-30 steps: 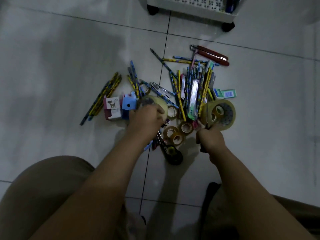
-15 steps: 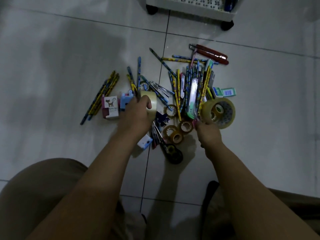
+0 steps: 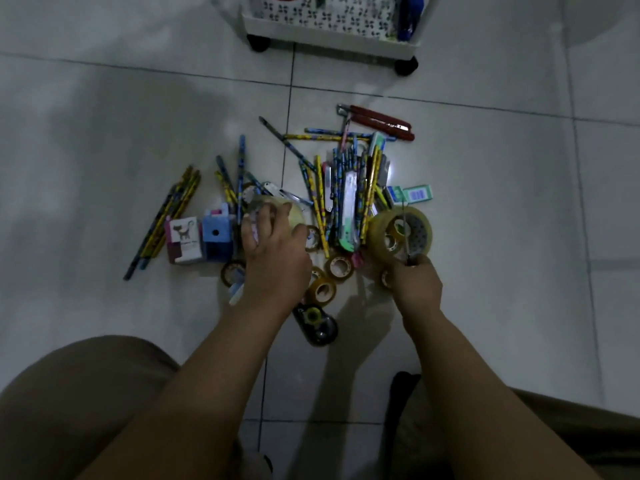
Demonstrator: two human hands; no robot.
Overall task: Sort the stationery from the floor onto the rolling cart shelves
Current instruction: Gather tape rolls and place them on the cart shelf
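Note:
Stationery lies heaped on the tiled floor: patterned pencils (image 3: 346,188), small tape rolls (image 3: 341,266) and a large clear tape roll (image 3: 417,230). My left hand (image 3: 273,247) grips a wide clear tape roll (image 3: 294,213) at the heap's left side. Just below the large roll, my right hand (image 3: 417,285) pinches a thin dark stick-like item (image 3: 404,223) that points up across that roll. The white rolling cart (image 3: 332,32) stands at the top edge, with only its lowest shelf and black wheels showing.
A bundle of pencils (image 3: 166,216), a white-maroon box (image 3: 183,240) and a blue sharpener (image 3: 216,237) lie to the left. Red-handled cutters (image 3: 381,123) and green-white boxes (image 3: 415,194) lie near the cart side. A black tape dispenser (image 3: 317,323) sits near my knees.
My left hand has shifted slightly left with the wide tape roll in its grip. The view has tilted up, so more of the cart shows. My right hand has stayed almost in place.

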